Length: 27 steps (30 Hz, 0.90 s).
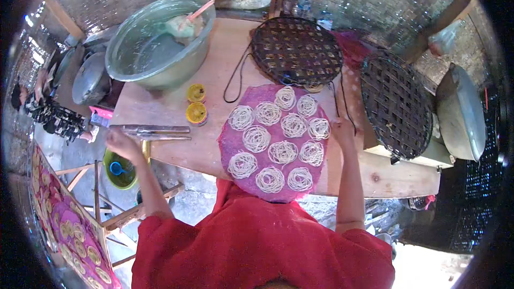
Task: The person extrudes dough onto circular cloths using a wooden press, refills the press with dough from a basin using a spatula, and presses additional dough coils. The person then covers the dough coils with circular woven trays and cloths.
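A round pink mesh mat (276,120) lies at the table's front edge, carrying several white coiled noodle nests (256,139). My right hand (342,128) is at the mat's right edge, its fingers closed there; a dark cord hangs close by. Out to the left, my left hand (122,144) is raised with its fingers curled in. Whatever it may hold is hidden. Long metal tubes (160,132) lie just beside that hand on the table's left edge. Two yellow-topped tubs (196,112) stand between the tubes and the mat.
Behind the mat rests a dark woven rack (297,51); another woven rack (396,107) leans at right beside a large metal pan (460,112). A big green basin (160,72) stands back left. Below left are a green bucket (122,174) and a slanted pink drying sheet (64,208).
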Available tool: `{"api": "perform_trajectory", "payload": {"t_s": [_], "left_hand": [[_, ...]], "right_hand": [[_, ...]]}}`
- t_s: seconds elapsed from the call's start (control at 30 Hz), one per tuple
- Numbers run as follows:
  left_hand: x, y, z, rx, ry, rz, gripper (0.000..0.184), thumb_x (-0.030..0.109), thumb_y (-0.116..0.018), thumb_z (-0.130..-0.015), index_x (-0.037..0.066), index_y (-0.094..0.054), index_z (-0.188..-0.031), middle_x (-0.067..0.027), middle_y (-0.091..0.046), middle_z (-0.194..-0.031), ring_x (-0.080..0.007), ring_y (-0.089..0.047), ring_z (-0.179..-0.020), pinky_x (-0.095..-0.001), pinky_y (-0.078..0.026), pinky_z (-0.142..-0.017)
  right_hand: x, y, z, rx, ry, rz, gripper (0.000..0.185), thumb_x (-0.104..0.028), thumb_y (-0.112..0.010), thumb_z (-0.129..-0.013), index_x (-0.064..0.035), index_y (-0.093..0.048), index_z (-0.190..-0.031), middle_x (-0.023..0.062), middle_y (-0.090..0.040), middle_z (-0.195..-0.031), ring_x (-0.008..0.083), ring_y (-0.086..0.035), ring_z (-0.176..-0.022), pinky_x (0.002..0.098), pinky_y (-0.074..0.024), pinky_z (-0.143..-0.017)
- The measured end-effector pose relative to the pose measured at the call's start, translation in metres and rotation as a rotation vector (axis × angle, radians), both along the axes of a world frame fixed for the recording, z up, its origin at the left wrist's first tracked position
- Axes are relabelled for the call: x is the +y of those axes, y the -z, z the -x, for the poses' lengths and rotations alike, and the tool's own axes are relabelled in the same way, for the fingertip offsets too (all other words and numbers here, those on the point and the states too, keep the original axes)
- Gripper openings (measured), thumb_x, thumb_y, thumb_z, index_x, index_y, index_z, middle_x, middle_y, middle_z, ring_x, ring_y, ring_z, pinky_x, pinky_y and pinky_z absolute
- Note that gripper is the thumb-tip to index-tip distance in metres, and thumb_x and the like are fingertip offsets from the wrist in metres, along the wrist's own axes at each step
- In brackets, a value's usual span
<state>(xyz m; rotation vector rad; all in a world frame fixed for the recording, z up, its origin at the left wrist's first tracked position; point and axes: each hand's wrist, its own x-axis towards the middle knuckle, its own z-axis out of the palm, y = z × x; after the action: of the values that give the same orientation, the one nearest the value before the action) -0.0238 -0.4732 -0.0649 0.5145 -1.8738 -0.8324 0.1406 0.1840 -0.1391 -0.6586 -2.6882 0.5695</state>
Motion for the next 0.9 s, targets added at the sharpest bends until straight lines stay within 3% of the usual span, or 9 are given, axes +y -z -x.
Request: {"api": "perform_trajectory", "payload": {"t_s": [0.03,0.07,0.1,0.17,0.23,0.43,0.63,0.8,0.9], "left_hand": [[0.031,-0.012,-0.016,0.083,0.176,0.014,0.036,0.02,-0.053,-0.089,-0.004,-0.049,-0.116,-0.0149,-0.058,-0.098,-0.0262,-0.055,-0.09,-0.0369,-0.044,-0.083],[0.085,-0.049,-0.047,-0.125,0.309,-0.102,0.032,0.018,-0.053,-0.089,-0.001,-0.052,-0.114,-0.0164,-0.058,-0.102,-0.0264,-0.054,-0.096,-0.0374,-0.043,-0.086],[0.108,-0.044,-0.059,-0.124,0.292,-0.098,0.032,0.018,-0.053,-0.089,-0.001,-0.052,-0.114,-0.0164,-0.058,-0.102,-0.0264,-0.054,-0.096,-0.0374,-0.043,-0.086],[0.138,-0.022,-0.076,-0.513,0.944,0.002,0.028,0.019,-0.057,-0.085,0.001,-0.057,-0.107,-0.0152,-0.062,-0.096,-0.0259,-0.059,-0.09,-0.0352,-0.045,-0.083],[0.166,-0.013,-0.085,-0.593,1.046,0.079,0.027,0.009,-0.057,-0.081,0.0,-0.056,-0.107,-0.0164,-0.061,-0.092,-0.0259,-0.062,-0.079,-0.0331,-0.049,-0.072],[0.19,0.008,-0.086,-0.665,1.079,0.094,0.027,0.012,-0.058,-0.082,-0.003,-0.057,-0.104,-0.0196,-0.065,-0.086,-0.0278,-0.065,-0.079,-0.0344,-0.051,-0.071],[0.194,0.007,-0.079,-0.863,1.094,0.062,0.029,0.018,-0.057,-0.083,-0.005,-0.058,-0.101,-0.0174,-0.066,-0.076,-0.0273,-0.066,-0.073,-0.0348,-0.05,-0.069],[0.195,0.015,-0.074,-0.919,1.164,0.034,0.028,0.023,-0.054,-0.083,-0.004,-0.063,-0.084,-0.0174,-0.066,-0.076,-0.0277,-0.065,-0.071,-0.0361,-0.049,-0.066],[0.193,0.021,-0.075,-0.86,1.134,0.114,0.029,0.023,-0.052,-0.083,-0.003,-0.063,-0.082,-0.0179,-0.065,-0.073,-0.0288,-0.064,-0.069,-0.0367,-0.048,-0.064]], "right_hand": [[-0.003,-0.005,0.003,-0.029,-0.03,0.004,0.029,-0.023,-0.059,-0.077,0.0053,-0.061,-0.082,0.0245,-0.062,-0.076,0.0388,-0.062,-0.078,0.046,-0.0488,-0.071],[-0.01,-0.021,0.004,-0.131,0.003,0.071,0.03,-0.026,-0.06,-0.076,0.0034,-0.062,-0.084,0.0234,-0.063,-0.079,0.0387,-0.062,-0.08,0.046,-0.0489,-0.074],[-0.011,-0.018,0.007,-0.131,-0.014,0.074,0.03,-0.026,-0.06,-0.076,0.0034,-0.062,-0.084,0.0234,-0.063,-0.079,0.0387,-0.062,-0.08,0.046,-0.0489,-0.074],[-0.004,-0.012,0.009,-0.151,0.04,0.078,0.029,-0.027,-0.062,-0.074,0.0007,-0.063,-0.085,0.0234,-0.064,-0.083,0.0392,-0.062,-0.081,0.0452,-0.0489,-0.075],[-0.002,-0.014,0.014,-0.156,0.052,0.109,0.029,-0.026,-0.062,-0.073,-0.0007,-0.064,-0.087,0.0249,-0.063,-0.086,0.0395,-0.061,-0.082,0.0452,-0.0488,-0.076],[-0.002,-0.017,0.018,-0.13,0.01,0.01,0.032,-0.029,-0.058,-0.074,0.0014,-0.065,-0.082,0.0246,-0.063,-0.082,0.0392,-0.062,-0.078,0.0445,-0.0495,-0.072],[-0.004,-0.018,0.018,-0.176,0.05,0.239,0.03,-0.027,-0.056,-0.074,0.0023,-0.063,-0.071,0.0228,-0.061,-0.069,0.0353,-0.061,-0.064,0.0424,-0.0469,-0.062],[0.004,-0.013,0.011,-0.117,0.049,0.728,0.02,-0.021,-0.057,-0.082,-0.0038,-0.065,-0.076,0.0041,-0.061,-0.062,0.0104,-0.057,-0.055,0.0263,-0.0473,-0.05],[0.006,-0.007,0.011,-0.109,0.042,0.817,0.021,-0.021,-0.058,-0.081,-0.0032,-0.064,-0.073,0.0042,-0.061,-0.063,0.0113,-0.057,-0.054,0.027,-0.0461,-0.048]]}}
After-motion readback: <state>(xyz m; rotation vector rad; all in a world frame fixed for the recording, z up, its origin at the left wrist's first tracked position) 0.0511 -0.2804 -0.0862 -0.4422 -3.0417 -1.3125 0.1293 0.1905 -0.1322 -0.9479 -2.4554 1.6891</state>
